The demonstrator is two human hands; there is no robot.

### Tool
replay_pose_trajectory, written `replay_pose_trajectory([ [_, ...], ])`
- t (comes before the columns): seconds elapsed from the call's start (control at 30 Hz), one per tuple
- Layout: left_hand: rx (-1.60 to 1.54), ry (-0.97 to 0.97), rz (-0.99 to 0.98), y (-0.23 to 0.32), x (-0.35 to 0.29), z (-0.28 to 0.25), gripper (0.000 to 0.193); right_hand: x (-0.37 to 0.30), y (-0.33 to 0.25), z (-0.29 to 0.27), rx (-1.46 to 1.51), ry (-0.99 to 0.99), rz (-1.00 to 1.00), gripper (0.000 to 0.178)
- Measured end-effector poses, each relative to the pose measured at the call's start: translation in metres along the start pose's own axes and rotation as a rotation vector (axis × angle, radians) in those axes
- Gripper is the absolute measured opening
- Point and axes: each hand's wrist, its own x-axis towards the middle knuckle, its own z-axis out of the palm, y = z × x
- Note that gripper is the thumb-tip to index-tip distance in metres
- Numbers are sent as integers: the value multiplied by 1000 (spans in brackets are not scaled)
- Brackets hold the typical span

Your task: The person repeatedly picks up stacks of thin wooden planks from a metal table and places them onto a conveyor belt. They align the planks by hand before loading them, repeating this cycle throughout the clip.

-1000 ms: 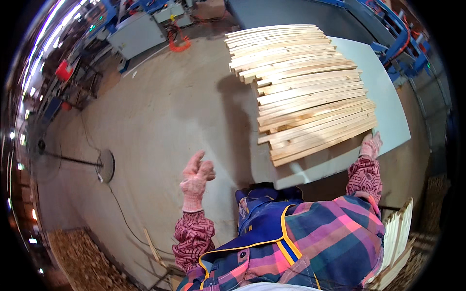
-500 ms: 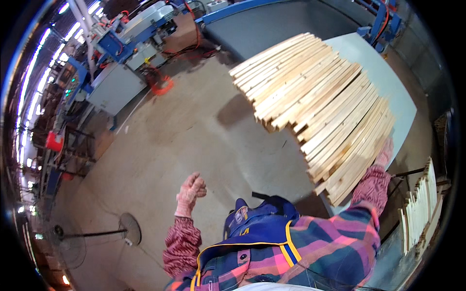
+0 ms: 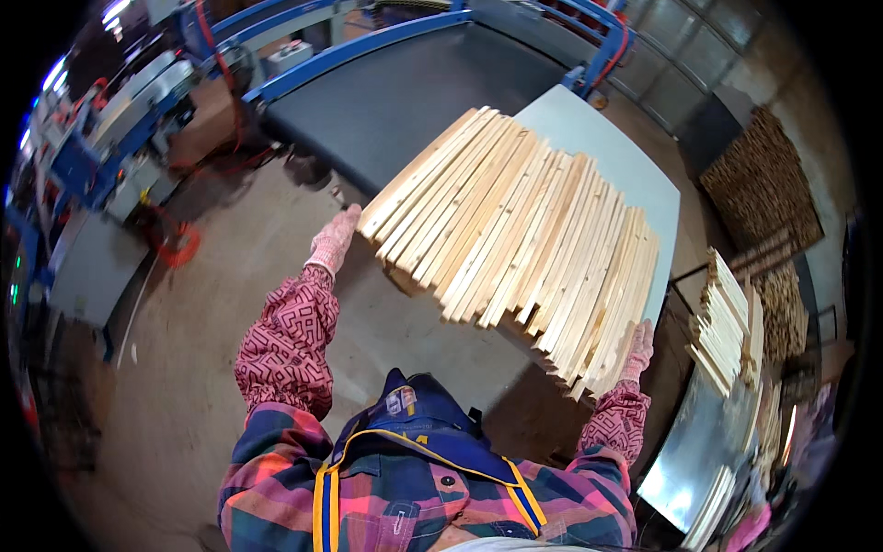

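Note:
A wide row of pale wooden strips (image 3: 515, 230) lies side by side on a light grey board (image 3: 602, 138), their near ends uneven. My left hand (image 3: 337, 239), in a pinkish knitted glove, is at the row's left edge, its fingers stretched out against the outermost strip. On the opposite side my right hand (image 3: 638, 350), gloved alike, lies flat along the right edge near the close ends of the strips. Neither hand is wrapped round a strip. Parts of the fingertips are hidden or too small to make out.
Beyond the board runs a dark conveyor belt (image 3: 414, 92) with a blue frame. Blue machinery (image 3: 92, 156) and an orange coil (image 3: 177, 245) are at the left. At the right, more strips (image 3: 722, 322) lie by a shiny metal sheet (image 3: 685, 451), with stacked wood (image 3: 768, 179) behind.
My left hand has come up from over the floor to the left edge of the strips. My right hand stays at the right edge. The view has swung rightward.

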Motion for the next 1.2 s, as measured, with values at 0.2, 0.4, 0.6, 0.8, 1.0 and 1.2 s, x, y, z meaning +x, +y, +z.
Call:
replay_pose_trajectory([
  [0.2,127,-229,120,84,-21,5,57,14,32,-27,-251,150,-51,58],
  [0.4,-395,-312,96,60,-10,45,53,-36,-44,34,285,-189,317,58],
  [0.6,-499,-363,71,47,-7,51,63,-23,-9,29,336,-40,364,46],
  [0.8,-393,-223,266,39,-15,62,66,61,118,-45,649,-407,525,55],
  [1.0,-92,186,272,42,-52,55,62,14,84,-6,331,-484,112,73],
  [1.2,168,413,77,93,-162,125,70,48,87,-94,99,-493,-6,75],
])
